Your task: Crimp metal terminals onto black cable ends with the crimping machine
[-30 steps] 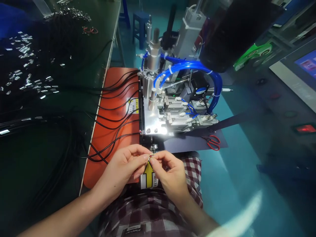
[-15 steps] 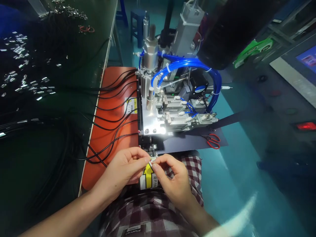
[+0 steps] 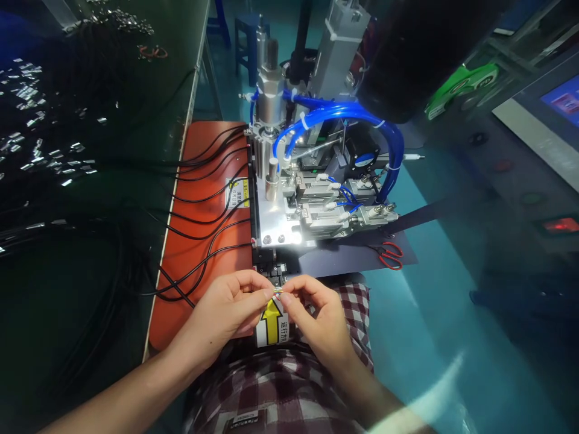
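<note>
My left hand is closed in a pinch, thumb against forefinger. Facing it, my right hand pinches too, with its fingertips almost meeting the left ones. Between them run short thin wires, pale with some colour; their ends are hidden by the fingers. Below the fingertips shows a label with a yellow arrow and black characters. Just beyond the hands is the front end of a black track, leading along the machine's left side.
A metal machine with blue air hoses stands ahead. Black cables cross the orange board on the left. Red-handled scissors lie on the dark plate. A control panel stands at right.
My right fingertips have shifted slightly up, and the thin wires now lie straighter between both hands. The view has moved slightly.
</note>
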Demonstrator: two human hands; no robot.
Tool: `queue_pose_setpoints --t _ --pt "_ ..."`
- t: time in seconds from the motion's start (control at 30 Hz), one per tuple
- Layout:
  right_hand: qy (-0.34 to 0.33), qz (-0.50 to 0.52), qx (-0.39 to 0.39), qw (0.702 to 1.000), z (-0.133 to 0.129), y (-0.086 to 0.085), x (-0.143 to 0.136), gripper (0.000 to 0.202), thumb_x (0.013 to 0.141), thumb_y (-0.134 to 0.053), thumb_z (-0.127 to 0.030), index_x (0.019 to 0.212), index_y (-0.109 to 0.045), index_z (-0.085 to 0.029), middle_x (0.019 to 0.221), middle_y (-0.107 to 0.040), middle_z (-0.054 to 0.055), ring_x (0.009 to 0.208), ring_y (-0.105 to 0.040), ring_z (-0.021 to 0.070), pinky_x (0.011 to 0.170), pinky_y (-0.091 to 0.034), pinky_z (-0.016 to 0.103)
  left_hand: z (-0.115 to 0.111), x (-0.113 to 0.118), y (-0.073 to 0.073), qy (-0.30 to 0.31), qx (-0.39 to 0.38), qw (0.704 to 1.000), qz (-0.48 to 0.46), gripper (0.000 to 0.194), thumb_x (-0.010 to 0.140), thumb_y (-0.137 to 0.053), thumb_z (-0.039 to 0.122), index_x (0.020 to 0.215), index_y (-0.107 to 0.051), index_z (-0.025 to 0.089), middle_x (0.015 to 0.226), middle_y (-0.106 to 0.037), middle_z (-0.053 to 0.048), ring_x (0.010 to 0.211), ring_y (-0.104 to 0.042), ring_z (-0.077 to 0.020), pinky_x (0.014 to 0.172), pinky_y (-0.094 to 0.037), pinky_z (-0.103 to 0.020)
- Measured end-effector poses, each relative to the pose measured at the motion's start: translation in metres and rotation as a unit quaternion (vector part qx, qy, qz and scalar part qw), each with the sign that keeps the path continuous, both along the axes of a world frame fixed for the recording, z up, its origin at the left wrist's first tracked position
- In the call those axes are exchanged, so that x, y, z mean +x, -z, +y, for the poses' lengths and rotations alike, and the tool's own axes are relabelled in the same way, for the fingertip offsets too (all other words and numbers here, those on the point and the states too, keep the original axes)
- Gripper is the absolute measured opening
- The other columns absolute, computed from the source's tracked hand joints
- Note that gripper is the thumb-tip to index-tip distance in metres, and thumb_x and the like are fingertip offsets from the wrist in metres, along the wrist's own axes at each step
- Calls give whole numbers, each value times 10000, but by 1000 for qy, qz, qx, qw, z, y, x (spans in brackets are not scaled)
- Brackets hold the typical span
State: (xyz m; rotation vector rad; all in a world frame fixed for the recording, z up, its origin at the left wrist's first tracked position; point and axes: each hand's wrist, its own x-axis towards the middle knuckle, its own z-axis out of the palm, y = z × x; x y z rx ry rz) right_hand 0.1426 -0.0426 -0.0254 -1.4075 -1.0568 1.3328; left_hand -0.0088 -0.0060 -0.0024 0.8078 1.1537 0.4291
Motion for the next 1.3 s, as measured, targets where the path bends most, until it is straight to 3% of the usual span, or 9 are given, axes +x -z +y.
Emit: queue_pose_setpoints --t 0.33,1.03,1.3 --pt "-13 55 -43 997 -1 2 4 136 807 -590 -286 750 -612 -165 671 -575 4 594 -477 119 547 -400 235 1 1 1 6 4 1000 -4 224 795 -617 370 786 -548 157 419 -343 101 395 -229 -44 408 -162 -188" --pt "-6 37 -38 999 0 1 1 133 777 -616 -282 718 -598 -165 648 -556 -9 573 -442 105 536 -388 223 2 -3 0 0 -2 998 -70 146 799 -624 284 830 -577 150 440 -415 92 382 -277 -38 399 -197 -191" --pt "-48 5 22 999 2 2 5 94 818 -585 -226 745 -591 -167 677 -555 -11 618 -473 113 586 -401 234 4 -5 2 13 -3 996 -83 175 788 -652 293 847 -564 154 520 -435 83 384 -301 -24 385 -174 -184"
